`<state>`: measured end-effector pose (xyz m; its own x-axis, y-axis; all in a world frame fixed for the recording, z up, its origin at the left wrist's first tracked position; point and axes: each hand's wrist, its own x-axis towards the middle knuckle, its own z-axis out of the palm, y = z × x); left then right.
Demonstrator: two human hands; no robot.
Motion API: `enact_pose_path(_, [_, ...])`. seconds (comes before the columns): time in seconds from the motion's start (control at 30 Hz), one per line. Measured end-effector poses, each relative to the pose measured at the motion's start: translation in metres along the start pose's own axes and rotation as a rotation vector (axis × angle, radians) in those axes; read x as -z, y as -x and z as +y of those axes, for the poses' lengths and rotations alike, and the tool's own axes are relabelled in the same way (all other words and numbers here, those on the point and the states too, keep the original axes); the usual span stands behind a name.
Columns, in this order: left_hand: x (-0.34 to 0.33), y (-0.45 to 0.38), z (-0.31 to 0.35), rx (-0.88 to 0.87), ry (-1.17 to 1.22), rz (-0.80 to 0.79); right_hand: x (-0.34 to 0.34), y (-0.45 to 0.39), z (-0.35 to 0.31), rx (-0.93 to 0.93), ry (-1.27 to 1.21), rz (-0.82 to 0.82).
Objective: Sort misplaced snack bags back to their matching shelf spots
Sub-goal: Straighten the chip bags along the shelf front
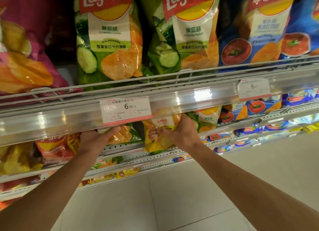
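Note:
Both my hands reach under the price rail into the second shelf. My right hand [181, 132] grips a yellow chip bag [155, 141] by its side, between green cucumber bags. My left hand [98, 137] holds a green cucumber chip bag [124, 136] whose top is hidden behind the price rail [172, 99]. Another green bag [205, 120] stands just right of the yellow one. On the top shelf, two large green cucumber bags [108, 41] stand side by side.
A purple bag [25, 58] stands at top left, blue tomato bags [259, 32] at top right. Red and yellow bags [57, 148] fill the second shelf's left. A price tag [126, 110] reads 6.50. Lower shelves hold small snacks; pale tiled floor [172, 196] lies below.

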<state>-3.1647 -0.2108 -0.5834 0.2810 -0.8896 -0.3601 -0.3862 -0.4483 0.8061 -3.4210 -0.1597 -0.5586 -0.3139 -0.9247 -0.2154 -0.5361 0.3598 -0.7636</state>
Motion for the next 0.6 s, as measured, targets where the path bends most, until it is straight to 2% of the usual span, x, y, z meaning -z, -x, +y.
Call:
enact_pose_path(0.13, [-0.007,0.009,0.004,-0.039,-0.013,0.070,0.005,0.002,0.010,0.010,-0.069,-0.058])
enact_pose_path(0.33, [-0.006,0.018,0.007,-0.035,0.020,0.094,0.014,0.013,0.023,-0.007,-0.202,-0.180])
enact_pose_path(0.6, [-0.015,0.021,0.005,-0.004,0.037,0.128,0.020,0.038,0.047,0.036,-0.199,-0.213])
